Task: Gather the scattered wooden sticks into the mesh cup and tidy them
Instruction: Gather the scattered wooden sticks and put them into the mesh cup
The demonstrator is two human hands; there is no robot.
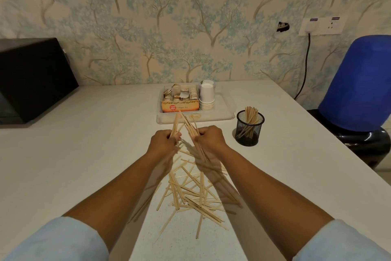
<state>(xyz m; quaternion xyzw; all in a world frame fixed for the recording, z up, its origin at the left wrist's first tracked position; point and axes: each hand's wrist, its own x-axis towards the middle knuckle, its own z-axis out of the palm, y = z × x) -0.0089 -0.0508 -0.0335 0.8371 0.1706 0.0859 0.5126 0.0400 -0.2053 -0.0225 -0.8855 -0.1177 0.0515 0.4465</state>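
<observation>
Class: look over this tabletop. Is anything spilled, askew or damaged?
Yes. Thin pale wooden sticks lie criss-crossed on the white table, outside the black mesh cup. The tree-patterned wallpaper has a ragged hole beside the socket.

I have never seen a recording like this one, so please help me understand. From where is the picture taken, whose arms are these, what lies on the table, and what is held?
There is no machine here. The single picture comes from a camera worn on a person's head, looking forward and down, so the two bare arms are the wearer's own. The left hand grips a small bunch of wooden sticks, and the right hand grips a larger bunch; the fingers are curled round them. Many more loose sticks lie scattered on the white table between the arms. To the right stands a black mesh cup that already has some sticks in it. Behind the hands, a tray holds a box of tea bags and a stack of paper cups.
</observation>
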